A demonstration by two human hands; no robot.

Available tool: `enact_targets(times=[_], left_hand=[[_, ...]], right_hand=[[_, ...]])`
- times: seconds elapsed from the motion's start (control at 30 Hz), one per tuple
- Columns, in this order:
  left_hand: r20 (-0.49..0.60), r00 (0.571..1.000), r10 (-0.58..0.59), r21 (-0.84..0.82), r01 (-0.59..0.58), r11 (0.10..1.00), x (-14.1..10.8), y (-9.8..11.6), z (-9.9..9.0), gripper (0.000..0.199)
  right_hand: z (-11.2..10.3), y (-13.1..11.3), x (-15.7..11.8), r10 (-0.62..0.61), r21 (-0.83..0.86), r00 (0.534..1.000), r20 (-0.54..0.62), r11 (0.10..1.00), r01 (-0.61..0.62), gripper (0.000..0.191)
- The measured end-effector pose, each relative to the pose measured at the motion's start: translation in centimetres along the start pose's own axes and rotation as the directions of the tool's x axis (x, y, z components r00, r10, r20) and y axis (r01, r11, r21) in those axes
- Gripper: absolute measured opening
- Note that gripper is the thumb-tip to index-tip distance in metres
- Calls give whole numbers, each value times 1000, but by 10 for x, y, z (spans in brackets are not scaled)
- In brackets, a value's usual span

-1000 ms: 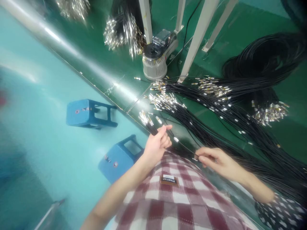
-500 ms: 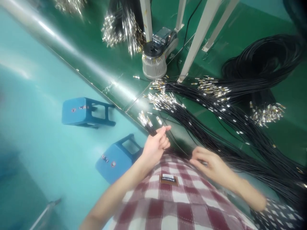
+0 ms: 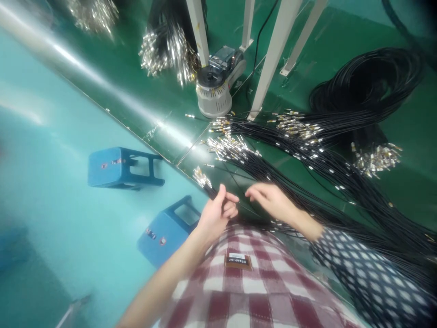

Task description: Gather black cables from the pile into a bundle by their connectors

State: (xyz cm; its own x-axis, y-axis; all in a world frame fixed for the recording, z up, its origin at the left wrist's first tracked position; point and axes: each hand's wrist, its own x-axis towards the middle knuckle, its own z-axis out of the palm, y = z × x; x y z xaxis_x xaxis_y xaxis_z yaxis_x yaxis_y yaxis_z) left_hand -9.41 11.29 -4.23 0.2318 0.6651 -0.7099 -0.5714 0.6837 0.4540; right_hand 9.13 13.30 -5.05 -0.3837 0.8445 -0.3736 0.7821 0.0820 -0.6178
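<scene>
My left hand [image 3: 218, 214] is wrapped round a small bundle of black cables [image 3: 212, 193], whose silvery connector ends [image 3: 201, 176] stick out beyond the thumb side. Its index finger points toward the right hand. Just to the right, my right hand [image 3: 269, 198] has thumb and fingertips pinched together above the table, and whatever lies between them is too small to make out. A thin black cable runs on the table between the two hands. Beyond them lies a thick bundle of black cables [image 3: 276, 175] with many metal-tipped ends [image 3: 232, 148].
A grey round machine [image 3: 214, 98] stands behind the cables beside white metal legs [image 3: 269, 68]. A coiled black cable bundle [image 3: 368, 84] lies at right, more metal-ended bundles [image 3: 167, 52] at the back. Two blue stools [image 3: 105, 166] stand on the floor left of the green table's edge.
My right hand has moved left and away from my body, up close to the left hand. The left hand keeps hold of its cables, and a separate connector end beside it no longer shows.
</scene>
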Motion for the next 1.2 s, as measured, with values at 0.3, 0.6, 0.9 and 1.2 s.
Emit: enact_targets(times=[0.3, 0.6, 0.9, 1.2], left_hand=[[89, 996, 13, -202, 5, 979, 3, 1, -10, 50], [83, 989, 123, -46, -119, 992, 7, 9, 20, 22], [98, 989, 114, 219, -133, 967, 3, 5, 46, 26], [181, 979, 92, 190, -127, 973, 7, 15, 40, 26]], right_hand=[[34, 19, 71, 144, -113, 987, -76, 982, -152, 20], [-4, 37, -61, 17, 522, 997, 80, 851, -57, 30], [3, 20, -71, -11, 768, 998, 66, 639, -43, 39], [-8, 18, -82, 18, 765, 992, 126, 634, -109, 41]])
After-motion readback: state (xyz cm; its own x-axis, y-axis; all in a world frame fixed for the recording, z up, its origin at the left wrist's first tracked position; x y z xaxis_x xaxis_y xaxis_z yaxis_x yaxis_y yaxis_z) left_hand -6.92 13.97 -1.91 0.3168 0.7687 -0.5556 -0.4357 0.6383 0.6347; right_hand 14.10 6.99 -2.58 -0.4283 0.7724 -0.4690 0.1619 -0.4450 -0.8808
